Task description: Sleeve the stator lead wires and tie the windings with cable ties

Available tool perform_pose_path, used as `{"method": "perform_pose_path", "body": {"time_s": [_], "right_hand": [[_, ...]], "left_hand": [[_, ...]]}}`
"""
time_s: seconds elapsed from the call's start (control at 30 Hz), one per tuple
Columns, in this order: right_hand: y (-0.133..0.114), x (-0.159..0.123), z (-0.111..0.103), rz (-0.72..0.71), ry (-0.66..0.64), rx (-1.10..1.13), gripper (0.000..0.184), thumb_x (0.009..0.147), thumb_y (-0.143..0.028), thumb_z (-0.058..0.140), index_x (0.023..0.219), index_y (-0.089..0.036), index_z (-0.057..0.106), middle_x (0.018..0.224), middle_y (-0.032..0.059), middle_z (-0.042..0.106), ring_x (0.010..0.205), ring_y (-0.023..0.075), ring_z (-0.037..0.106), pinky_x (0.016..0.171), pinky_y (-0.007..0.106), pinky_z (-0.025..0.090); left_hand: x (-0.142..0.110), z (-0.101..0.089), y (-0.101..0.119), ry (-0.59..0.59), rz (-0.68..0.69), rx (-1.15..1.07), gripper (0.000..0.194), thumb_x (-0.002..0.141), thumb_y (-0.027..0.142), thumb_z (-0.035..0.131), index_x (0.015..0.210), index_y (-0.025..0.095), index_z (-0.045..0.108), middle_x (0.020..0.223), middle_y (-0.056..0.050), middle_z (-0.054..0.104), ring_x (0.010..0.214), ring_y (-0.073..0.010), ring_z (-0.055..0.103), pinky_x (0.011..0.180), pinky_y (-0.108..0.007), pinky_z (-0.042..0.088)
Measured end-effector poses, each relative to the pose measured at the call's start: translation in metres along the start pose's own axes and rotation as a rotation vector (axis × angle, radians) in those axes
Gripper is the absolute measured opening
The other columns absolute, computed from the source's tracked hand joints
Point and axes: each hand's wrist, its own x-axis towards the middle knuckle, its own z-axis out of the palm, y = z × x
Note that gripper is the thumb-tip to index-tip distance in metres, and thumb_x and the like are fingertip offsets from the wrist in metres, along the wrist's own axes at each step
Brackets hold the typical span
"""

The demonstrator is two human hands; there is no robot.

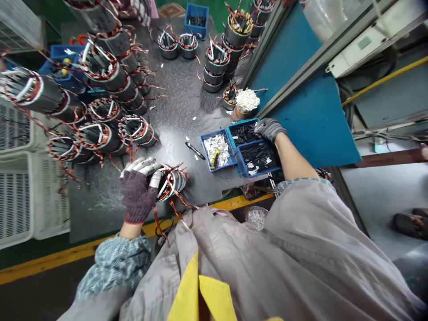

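The left hand (137, 196) gripped a copper-wound motor stator (170, 183), partly hiding it; the right hand's (269, 128) grip, pressed into black sleeving (259, 156) in a blue tray (257, 173), could not be made out.

A yellow painted stripe (50, 261) is running along the dark factory floor (33, 294) beside white perforated plastic crates (15, 200) at left. A flat blue panel (310, 120) is sitting against a grey metal frame (267, 53) at right, above a pale grey floor (377, 196).

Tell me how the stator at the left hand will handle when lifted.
The stator is probably heavy for its size, given its solid-looking steel core. Its round body could roll if laid down. The loose copper leads look floppy, apt to snag.
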Motion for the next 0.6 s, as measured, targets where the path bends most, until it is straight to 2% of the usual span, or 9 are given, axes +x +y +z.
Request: {"method": "perform_pose_path", "body": {"time_s": [0.1,0.2,0.27,0.37,0.43,0.53,0.6], "right_hand": [[-0.011,-0.023,0.012,0.071,0.085,0.200,0.047,0.096,-0.045,0.092,0.076,-0.027,0.053,0.058,-0.0060,0.055,0.056,0.0109,0.055,0.061,0.028,0.054],[-0.025,-0.058,0.042,-0.029,0.063,0.568,0.052,0.078,-0.052,0.102,0.086,-0.028,0.057,0.066,-0.0075,0.059,0.060,0.0149,0.065,0.057,0.028,0.056],[-0.036,-0.082,0.067,-0.102,0.028,0.741,0.056,0.070,-0.055,0.106,0.093,-0.028,0.063,0.072,-0.0057,0.066,0.062,0.0181,0.071,0.058,0.032,0.061],[-0.055,-0.105,0.100,-0.167,-0.005,0.757,0.060,0.070,-0.061,0.107,0.097,-0.029,0.065,0.077,-0.0037,0.071,0.062,0.0204,0.075,0.062,0.037,0.067],[-0.070,-0.113,0.116,-0.194,-0.022,0.756,0.059,0.071,-0.062,0.106,0.094,-0.029,0.064,0.078,-0.0027,0.072,0.063,0.0213,0.075,0.063,0.038,0.068],[-0.090,-0.120,0.131,-0.228,-0.053,0.764,0.055,0.074,-0.063,0.103,0.093,-0.029,0.064,0.083,-0.0001,0.076,0.067,0.0227,0.077,0.064,0.038,0.069],[-0.100,-0.126,0.140,-0.260,-0.090,0.776,0.054,0.077,-0.065,0.102,0.095,-0.030,0.065,0.088,0.0013,0.078,0.070,0.0232,0.078,0.065,0.039,0.069]], "left_hand": [[0.000,0.001,0.001,0.023,0.028,0.009,0.025,0.110,0.042,0.072,0.123,0.030,0.089,0.137,-0.011,0.088,0.147,-0.0403,0.075,0.139,-0.068,0.047],[-0.001,0.002,0.001,0.017,0.025,0.037,0.025,0.108,0.043,0.073,0.122,0.030,0.089,0.135,-0.010,0.089,0.147,-0.0392,0.075,0.137,-0.066,0.048],[-0.002,0.004,0.000,0.017,0.011,0.066,0.027,0.109,0.044,0.071,0.123,0.030,0.089,0.136,-0.009,0.089,0.149,-0.0378,0.074,0.137,-0.064,0.049],[-0.005,0.001,0.002,0.014,0.014,0.105,0.029,0.112,0.044,0.067,0.125,0.029,0.088,0.140,-0.009,0.088,0.151,-0.0351,0.073,0.136,-0.061,0.050],[-0.005,-0.002,0.011,0.022,0.040,0.139,0.030,0.112,0.045,0.067,0.128,0.029,0.088,0.141,-0.008,0.088,0.152,-0.0346,0.073,0.141,-0.063,0.044],[0.002,-0.002,0.041,0.001,0.108,0.165,0.035,0.111,0.047,0.074,0.140,0.031,0.085,0.141,-0.006,0.089,0.153,-0.0331,0.072,0.149,-0.063,0.032],[0.011,0.005,0.064,-0.077,0.159,0.142,0.037,0.110,0.047,0.077,0.143,0.031,0.084,0.140,-0.007,0.089,0.149,-0.0314,0.074,0.148,-0.059,0.034]]}}
